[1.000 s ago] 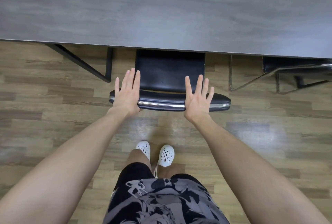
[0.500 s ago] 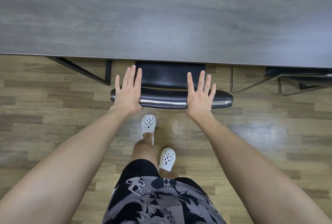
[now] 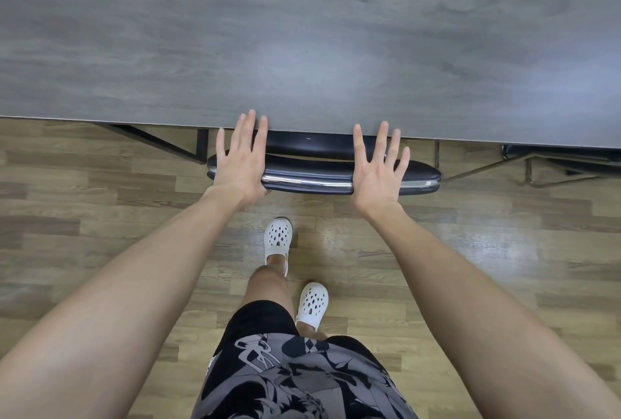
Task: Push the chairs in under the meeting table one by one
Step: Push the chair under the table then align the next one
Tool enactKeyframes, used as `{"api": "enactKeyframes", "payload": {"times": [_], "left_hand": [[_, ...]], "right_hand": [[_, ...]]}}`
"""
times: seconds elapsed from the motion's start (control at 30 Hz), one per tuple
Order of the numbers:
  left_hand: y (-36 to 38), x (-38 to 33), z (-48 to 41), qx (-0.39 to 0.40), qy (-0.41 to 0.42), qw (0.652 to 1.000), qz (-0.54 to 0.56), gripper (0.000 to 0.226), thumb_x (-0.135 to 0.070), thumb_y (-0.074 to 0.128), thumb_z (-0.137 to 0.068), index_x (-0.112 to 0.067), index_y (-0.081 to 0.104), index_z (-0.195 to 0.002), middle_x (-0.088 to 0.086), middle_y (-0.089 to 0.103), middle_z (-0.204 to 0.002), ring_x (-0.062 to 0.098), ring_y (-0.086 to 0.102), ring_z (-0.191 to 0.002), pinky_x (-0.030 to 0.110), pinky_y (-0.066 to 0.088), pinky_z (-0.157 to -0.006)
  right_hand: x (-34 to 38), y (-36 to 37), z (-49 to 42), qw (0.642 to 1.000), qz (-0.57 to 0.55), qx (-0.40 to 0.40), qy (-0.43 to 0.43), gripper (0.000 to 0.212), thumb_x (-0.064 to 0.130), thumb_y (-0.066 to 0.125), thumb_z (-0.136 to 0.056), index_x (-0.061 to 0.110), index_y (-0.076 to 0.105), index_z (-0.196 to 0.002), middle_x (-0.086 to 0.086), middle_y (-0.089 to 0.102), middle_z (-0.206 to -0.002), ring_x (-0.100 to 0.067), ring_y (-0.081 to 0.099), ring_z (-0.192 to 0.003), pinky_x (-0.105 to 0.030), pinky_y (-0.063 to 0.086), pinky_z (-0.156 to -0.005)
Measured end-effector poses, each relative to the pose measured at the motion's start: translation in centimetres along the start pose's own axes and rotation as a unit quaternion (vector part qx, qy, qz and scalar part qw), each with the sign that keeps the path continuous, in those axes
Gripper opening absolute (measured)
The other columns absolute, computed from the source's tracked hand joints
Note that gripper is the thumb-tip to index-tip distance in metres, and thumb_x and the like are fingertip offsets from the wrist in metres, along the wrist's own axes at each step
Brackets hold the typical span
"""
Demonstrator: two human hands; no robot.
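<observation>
1. The black chair (image 3: 322,171) sits at 12 o'clock from the person, its seat almost wholly beneath the worktop (image 3: 302,32); only a thin strip of seat shows past the near edge, and the backrest with its chrome band stands just outside it.
2. The left hand (image 3: 240,163) lies flat on the backrest's left end, fingers (image 3: 248,129) spread, tips reaching the worktop edge; the right hand (image 3: 378,170) lies flat toward the right end, fingers likewise spread.
3. At 2 o'clock a second chair (image 3: 551,158) is tucked under; black table legs (image 3: 188,146) stand at 10 o'clock.
4. Bare wooden floor (image 3: 84,217) lies open on both sides and behind; white clogs (image 3: 277,238) stand just short of the backrest.
</observation>
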State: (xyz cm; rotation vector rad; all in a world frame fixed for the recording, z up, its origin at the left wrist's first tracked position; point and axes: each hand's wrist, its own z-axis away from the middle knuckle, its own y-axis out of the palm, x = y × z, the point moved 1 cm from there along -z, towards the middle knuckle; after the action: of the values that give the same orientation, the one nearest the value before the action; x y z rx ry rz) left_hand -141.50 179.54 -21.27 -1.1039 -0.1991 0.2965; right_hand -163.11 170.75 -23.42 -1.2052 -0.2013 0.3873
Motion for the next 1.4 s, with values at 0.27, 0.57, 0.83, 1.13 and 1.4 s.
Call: {"api": "enactKeyframes", "payload": {"times": [0.27,0.57,0.83,1.13,1.4], "left_hand": [[-1.1,0.0,-2.1,0.007,0.000,1.000,-0.006,0.136,-0.031,0.087,-0.066,-0.014,-0.016,-0.153,0.006,-0.018,-0.162,0.022,-0.015,-0.150,0.053,-0.002,-0.121],[-2.0,0.0,-4.5,0.007,-0.006,1.000,0.002,0.138,-0.034,0.088,-0.063,-0.015,-0.014,-0.153,0.005,-0.018,-0.162,0.021,-0.015,-0.150,0.051,-0.003,-0.120],[-2.1,0.0,-5.1,0.021,0.000,1.000,-0.002,0.135,-0.034,0.087,-0.065,-0.015,-0.013,-0.154,0.004,-0.016,-0.163,0.021,-0.011,-0.151,0.050,-0.001,-0.121],[-2.0,-0.4,-5.0,0.047,0.002,0.999,0.001,0.141,-0.040,0.088,-0.062,-0.014,-0.017,-0.153,0.009,-0.023,-0.161,0.024,-0.015,-0.150,0.050,-0.001,-0.121],[-2.4,0.0,-4.4,0.072,0.044,0.996,0.017,0.145,-0.048,0.089,-0.061,-0.011,-0.017,-0.153,0.012,-0.023,-0.160,0.028,-0.016,-0.150,0.049,-0.002,-0.120]], "right_hand": [[0.0,-0.9,-2.1,1.000,0.006,0.009,-0.005,0.119,0.006,0.069,-0.077,0.029,-0.022,-0.151,-0.020,-0.021,-0.159,-0.044,-0.015,-0.146,-0.056,-0.001,-0.116],[-0.3,-1.7,-4.6,1.000,0.011,0.005,-0.007,0.122,0.006,0.071,-0.072,0.030,-0.019,-0.151,-0.020,-0.018,-0.159,-0.044,-0.013,-0.146,-0.057,-0.001,-0.116],[-0.4,-1.6,-5.2,1.000,0.019,0.018,-0.004,0.122,0.009,0.073,-0.072,0.032,-0.016,-0.152,-0.020,-0.018,-0.159,-0.044,-0.013,-0.146,-0.057,-0.003,-0.116],[-0.9,-1.5,-4.8,1.000,0.019,0.023,0.000,0.117,0.011,0.071,-0.077,0.032,-0.016,-0.152,-0.017,-0.014,-0.161,-0.041,-0.010,-0.147,-0.055,-0.001,-0.117],[-0.8,-2.0,-3.5,0.999,0.026,0.041,0.014,0.104,0.013,0.067,-0.083,0.017,-0.009,-0.155,-0.016,-0.007,-0.162,-0.039,-0.004,-0.148,-0.049,0.008,-0.119]]}}
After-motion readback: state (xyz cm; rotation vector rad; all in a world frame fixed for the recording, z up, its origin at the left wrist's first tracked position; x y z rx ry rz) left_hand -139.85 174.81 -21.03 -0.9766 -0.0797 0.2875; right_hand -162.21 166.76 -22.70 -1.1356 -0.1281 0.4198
